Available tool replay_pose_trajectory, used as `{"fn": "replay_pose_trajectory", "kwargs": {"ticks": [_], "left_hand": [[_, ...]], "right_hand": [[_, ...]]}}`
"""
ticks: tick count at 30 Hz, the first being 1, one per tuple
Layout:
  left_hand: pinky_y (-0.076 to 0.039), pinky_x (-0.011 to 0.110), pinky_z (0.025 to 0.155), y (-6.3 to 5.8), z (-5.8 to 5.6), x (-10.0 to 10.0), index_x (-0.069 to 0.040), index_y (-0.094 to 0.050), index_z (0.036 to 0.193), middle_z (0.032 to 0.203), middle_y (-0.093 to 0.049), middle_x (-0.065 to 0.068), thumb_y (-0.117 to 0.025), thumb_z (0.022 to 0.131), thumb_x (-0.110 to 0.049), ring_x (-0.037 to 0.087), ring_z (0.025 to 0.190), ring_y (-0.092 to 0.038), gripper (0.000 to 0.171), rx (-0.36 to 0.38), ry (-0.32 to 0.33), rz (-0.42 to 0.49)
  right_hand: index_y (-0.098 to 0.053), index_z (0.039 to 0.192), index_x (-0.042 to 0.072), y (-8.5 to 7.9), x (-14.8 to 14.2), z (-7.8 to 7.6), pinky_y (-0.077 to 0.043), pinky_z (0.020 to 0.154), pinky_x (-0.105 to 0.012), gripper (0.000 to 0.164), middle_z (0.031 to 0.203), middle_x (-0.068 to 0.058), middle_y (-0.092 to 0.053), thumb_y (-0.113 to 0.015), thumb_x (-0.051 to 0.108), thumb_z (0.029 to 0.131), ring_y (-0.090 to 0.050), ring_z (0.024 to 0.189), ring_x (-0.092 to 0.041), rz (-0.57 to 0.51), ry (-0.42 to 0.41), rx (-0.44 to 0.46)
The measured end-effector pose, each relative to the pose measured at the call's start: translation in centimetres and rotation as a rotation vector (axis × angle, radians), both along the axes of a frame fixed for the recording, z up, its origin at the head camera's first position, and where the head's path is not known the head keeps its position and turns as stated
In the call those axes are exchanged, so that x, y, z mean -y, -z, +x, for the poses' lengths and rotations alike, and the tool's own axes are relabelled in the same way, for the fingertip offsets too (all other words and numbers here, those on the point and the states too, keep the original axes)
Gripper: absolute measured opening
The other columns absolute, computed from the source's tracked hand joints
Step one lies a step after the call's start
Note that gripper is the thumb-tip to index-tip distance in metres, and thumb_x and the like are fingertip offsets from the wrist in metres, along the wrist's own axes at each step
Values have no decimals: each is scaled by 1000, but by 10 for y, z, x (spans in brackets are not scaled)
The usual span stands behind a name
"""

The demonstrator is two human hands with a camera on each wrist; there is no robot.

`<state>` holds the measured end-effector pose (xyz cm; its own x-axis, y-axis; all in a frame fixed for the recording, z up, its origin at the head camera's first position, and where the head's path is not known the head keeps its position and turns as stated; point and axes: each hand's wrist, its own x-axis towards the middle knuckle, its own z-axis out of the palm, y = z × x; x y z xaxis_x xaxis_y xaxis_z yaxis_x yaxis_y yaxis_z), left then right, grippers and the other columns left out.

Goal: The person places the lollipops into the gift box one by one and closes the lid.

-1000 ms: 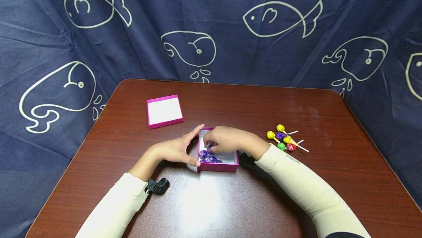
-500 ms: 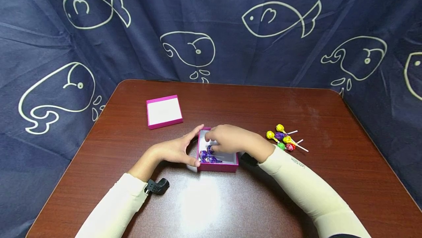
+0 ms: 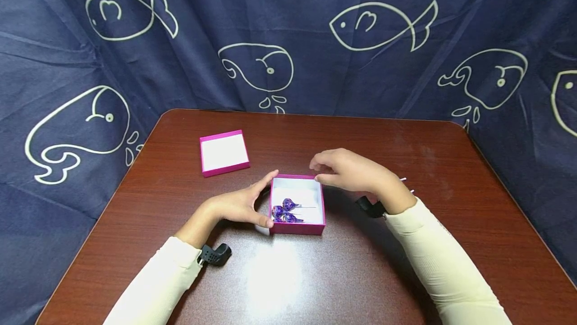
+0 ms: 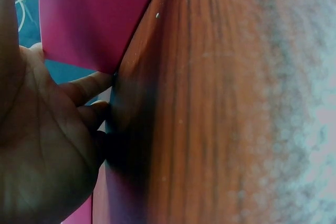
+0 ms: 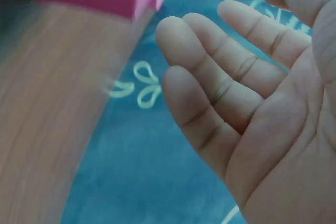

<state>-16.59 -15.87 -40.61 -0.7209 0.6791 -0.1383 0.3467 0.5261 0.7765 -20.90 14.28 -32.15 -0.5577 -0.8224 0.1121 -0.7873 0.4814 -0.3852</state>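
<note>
Purple-wrapped lollipops (image 3: 290, 204) lie in the near left part of a pink box (image 3: 297, 229) with a white inside, their sticks pointing right. My left hand (image 3: 241, 206) spans the box's left side, index fingertip at the far corner and thumb at the near one. In the left wrist view, its fingers reach along the box's pink wall (image 4: 94, 19). Past the box's far right corner is my right hand (image 3: 349, 170), raised, with loosely bent fingers and nothing in them. The right wrist view shows its bare palm (image 5: 283, 129).
An upturned pink lid (image 3: 224, 152) with a white inside lies at the back left of the brown table (image 3: 180, 200). White lollipop sticks (image 3: 412, 191) peek out behind my right wrist, their heads hidden. A blue cloth (image 3: 311, 79) with white fish drawings hangs behind.
My right hand has let go of a purple lollipop inside the box and moved up and right, out of it. My left hand has stayed at the box.
</note>
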Motion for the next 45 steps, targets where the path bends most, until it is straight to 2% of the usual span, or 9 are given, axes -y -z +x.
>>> {"fn": "replay_pose_trajectory", "kwargs": {"ticks": [7,11,20,26,29,37,42,45], "left_hand": [[-15,46,118,-1,0,-1,-15,2,160,164,-9,11,-85,77,-43,23,148,-12,123,1,-4,2],[-15,46,118,0,0,0,-15,2,160,164,-8,11,-85,77,-42,23,148,-12,123,4,-4,0],[-15,46,118,1,2,0,-17,2,161,165,-8,10,-85,76,-44,23,148,-12,124,5,-12,-4],[-15,48,118,2,2,0,-18,2,161,164,-8,11,-85,76,-44,24,148,-12,123,10,-12,3],[-15,47,118,1,3,0,-18,1,161,164,-9,11,-85,76,-44,24,148,-12,123,9,-15,2],[-15,47,118,1,2,0,-16,1,160,164,-10,12,-86,75,-42,24,148,-13,124,3,-16,10],[-15,47,118,0,2,0,-15,1,160,164,-10,12,-85,76,-43,24,148,-13,124,3,-14,3],[-15,48,118,-1,2,0,-16,1,160,164,-10,12,-85,76,-43,25,148,-13,124,3,-13,1]], "right_hand": [[-68,108,6,-7,-44,-3,-50,86,-41,17,102,-1,-69,-68,9,91,-65,95,-22,-10,131,1],[-68,110,7,-8,-68,2,-50,86,-44,18,103,-1,-69,-68,11,92,-64,95,-22,9,202,4],[-69,107,10,0,-107,17,-52,74,-39,15,95,4,-68,-69,10,92,-61,81,-10,-28,297,-9],[-68,102,13,9,-120,24,-50,70,-34,10,88,8,-65,-70,11,92,-60,77,-9,-24,341,1],[-67,100,13,13,-123,27,-48,64,-29,9,79,8,-63,-69,10,92,-60,70,-10,-35,344,54],[-68,102,7,24,-131,32,-48,61,-27,13,79,8,-64,-71,7,90,-61,67,-10,-25,373,64],[-68,101,9,29,-133,33,-47,60,-27,13,79,7,-64,-71,6,89,-59,67,-9,10,381,87],[-69,99,10,33,-135,34,-46,62,-28,13,81,9,-62,-73,7,87,-56,70,-7,25,374,54]]}}
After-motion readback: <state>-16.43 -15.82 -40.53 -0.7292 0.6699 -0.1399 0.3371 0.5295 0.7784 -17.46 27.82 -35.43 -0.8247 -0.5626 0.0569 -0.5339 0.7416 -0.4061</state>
